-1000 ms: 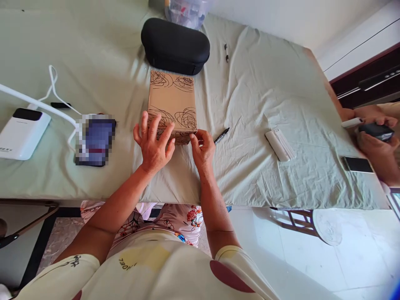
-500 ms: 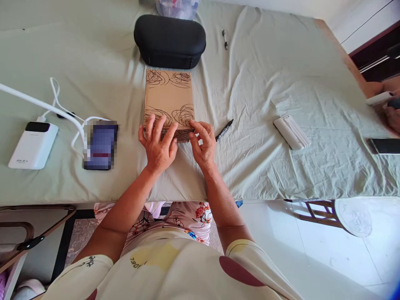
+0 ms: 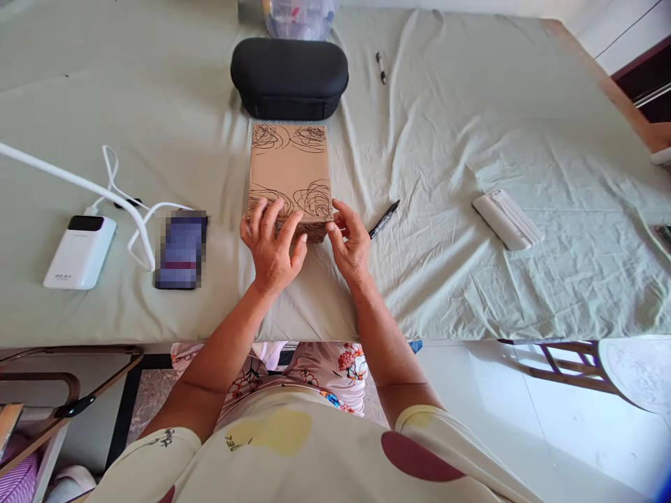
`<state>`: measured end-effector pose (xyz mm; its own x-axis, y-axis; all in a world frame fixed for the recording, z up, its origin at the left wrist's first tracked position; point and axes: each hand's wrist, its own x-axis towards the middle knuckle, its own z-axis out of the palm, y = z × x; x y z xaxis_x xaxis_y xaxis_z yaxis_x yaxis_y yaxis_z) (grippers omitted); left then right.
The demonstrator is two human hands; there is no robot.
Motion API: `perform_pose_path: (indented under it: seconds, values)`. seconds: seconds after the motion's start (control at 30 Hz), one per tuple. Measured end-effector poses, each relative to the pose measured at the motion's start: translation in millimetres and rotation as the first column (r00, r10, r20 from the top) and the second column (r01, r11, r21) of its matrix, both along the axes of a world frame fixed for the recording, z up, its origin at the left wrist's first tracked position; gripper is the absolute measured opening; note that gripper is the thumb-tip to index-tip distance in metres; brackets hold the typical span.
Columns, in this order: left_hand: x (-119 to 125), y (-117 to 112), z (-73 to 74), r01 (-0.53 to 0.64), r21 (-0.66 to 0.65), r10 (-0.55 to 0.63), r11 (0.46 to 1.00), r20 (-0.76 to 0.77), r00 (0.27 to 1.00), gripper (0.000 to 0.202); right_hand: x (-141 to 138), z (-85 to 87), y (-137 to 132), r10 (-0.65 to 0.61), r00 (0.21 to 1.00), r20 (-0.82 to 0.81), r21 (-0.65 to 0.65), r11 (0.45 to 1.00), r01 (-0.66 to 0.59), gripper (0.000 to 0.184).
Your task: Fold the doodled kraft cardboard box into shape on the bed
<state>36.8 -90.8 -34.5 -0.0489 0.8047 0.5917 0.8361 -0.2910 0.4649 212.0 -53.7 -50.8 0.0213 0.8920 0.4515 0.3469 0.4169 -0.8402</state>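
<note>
We have left hand point(image 3: 272, 255) splayed on scribbled cardboard box point(image 3: 290, 168); right hand point(image 3: 353, 246) grip unclear; uneven pressure could skew it.

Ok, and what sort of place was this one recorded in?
Probably a room in a home, though that's a guess: a cloth-covered table, a phone beside a white power bank, and a wooden stool on pale floor tiles.
</note>
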Motion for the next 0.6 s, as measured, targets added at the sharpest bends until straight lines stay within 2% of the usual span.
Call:
perform_pose_path:
  seconds: [0.2,0.4,0.6]
  values:
    - [-1,0,-1.2,-0.029,0.081,0.033,0.996,-0.041,0.999,0.037,-1,-0.1,-1,0.000,1.000,-0.019,0.015,1.000,0.001,0.057]
    - [-4,4,-7.0,-0.030,0.081,0.034,0.996,-0.044,0.998,0.037,-2,3.3,-3,-0.004,1.000,-0.007,-0.024,1.000,0.003,0.060]
    - [-4,8,-12.7,-0.057,0.199,0.071,0.978,-0.063,0.996,0.034,0,4.3,-2,0.005,1.000,0.018,-0.024,1.000,-0.004,0.059]
